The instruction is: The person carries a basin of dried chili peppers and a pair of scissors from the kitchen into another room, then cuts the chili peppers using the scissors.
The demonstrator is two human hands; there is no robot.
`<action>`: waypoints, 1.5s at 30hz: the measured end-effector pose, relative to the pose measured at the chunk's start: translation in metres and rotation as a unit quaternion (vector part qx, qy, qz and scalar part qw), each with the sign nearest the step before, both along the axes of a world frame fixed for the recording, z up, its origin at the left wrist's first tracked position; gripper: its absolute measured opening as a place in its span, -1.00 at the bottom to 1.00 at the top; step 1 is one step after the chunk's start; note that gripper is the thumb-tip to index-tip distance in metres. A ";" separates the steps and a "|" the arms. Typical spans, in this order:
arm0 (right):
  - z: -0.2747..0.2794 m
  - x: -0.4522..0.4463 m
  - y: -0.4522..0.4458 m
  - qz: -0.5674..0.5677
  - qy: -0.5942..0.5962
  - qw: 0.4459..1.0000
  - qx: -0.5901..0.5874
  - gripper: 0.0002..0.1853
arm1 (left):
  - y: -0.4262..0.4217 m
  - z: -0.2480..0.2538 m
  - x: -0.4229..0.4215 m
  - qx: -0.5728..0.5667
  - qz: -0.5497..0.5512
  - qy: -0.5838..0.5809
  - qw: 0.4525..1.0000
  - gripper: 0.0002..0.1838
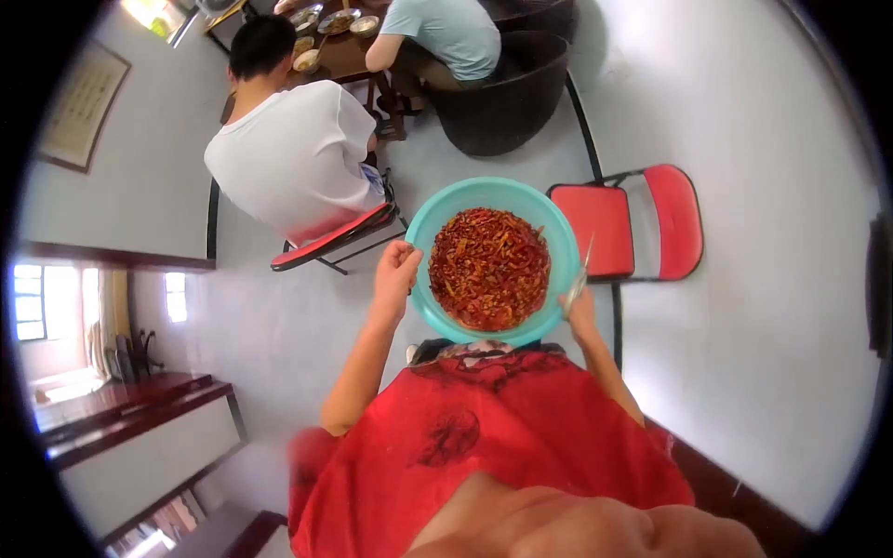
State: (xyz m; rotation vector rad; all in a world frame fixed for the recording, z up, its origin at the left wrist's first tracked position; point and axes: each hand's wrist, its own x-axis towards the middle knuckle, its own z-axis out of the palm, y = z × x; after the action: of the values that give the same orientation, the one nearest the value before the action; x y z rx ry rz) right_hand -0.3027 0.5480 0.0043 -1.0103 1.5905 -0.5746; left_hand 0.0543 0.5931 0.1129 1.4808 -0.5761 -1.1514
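Note:
A turquoise plastic basin point(445, 197) sits in front of my lap, holding many cut red chili pieces point(488, 270) mixed with yellowish bits. At its left rim is my left hand point(398, 272), fingers curled and pinched together. What they hold, if anything, is too small to make out. My right hand point(580, 312) is closed around a pair of scissors point(579, 281) at the basin's right rim. The scissor blades point away from me, over the edge of a red chair seat. Part of the right hand is hidden behind the scissors.
A red folding chair point(595, 228) stands right of the basin. Ahead left, a person in a white shirt point(293, 158) sits on another red chair point(335, 244). Farther off are a person in light blue point(442, 37), a dark tub point(502, 102) and a table with dishes point(349, 60).

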 end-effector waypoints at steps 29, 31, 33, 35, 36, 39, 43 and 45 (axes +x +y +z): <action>-0.138 0.102 -0.254 0.518 0.108 0.848 -0.007 -0.66 | -0.064 -0.235 -0.068 0.032 0.237 0.073 0.968 -0.74; -0.143 0.111 -0.266 0.538 0.113 0.835 0.030 -0.59 | -0.066 -0.259 -0.079 0.047 0.264 0.074 0.961 -0.76; -0.173 0.121 -0.274 0.577 0.075 0.813 0.029 -0.58 | -0.062 -0.286 -0.085 0.057 0.258 0.058 0.963 -0.76; -0.186 0.123 -0.294 0.597 0.082 0.797 0.030 -0.59 | -0.072 -0.311 -0.095 0.069 0.243 0.044 0.967 -0.75; -0.192 0.116 -0.300 0.614 0.088 0.783 0.039 -0.59 | -0.075 -0.320 -0.105 0.080 0.247 0.044 0.965 -0.73; -0.225 0.107 -0.330 0.717 0.121 0.686 -0.028 -0.57 | -0.078 -0.328 -0.122 0.082 0.293 0.123 0.945 -0.73; -0.248 0.094 -0.328 0.696 0.107 0.710 -0.013 -0.46 | -0.073 -0.307 -0.154 -0.028 0.348 0.146 0.926 -0.79; -0.275 0.070 -0.331 0.699 0.065 0.711 -0.023 -0.47 | -0.072 -0.320 -0.196 -0.053 0.388 0.164 0.905 -0.80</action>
State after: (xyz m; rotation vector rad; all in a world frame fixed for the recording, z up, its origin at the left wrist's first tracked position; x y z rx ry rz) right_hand -0.2325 0.2173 -0.2709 -1.9333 0.5063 0.5453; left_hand -0.1413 0.5213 -0.2070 1.2021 0.1910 -0.6847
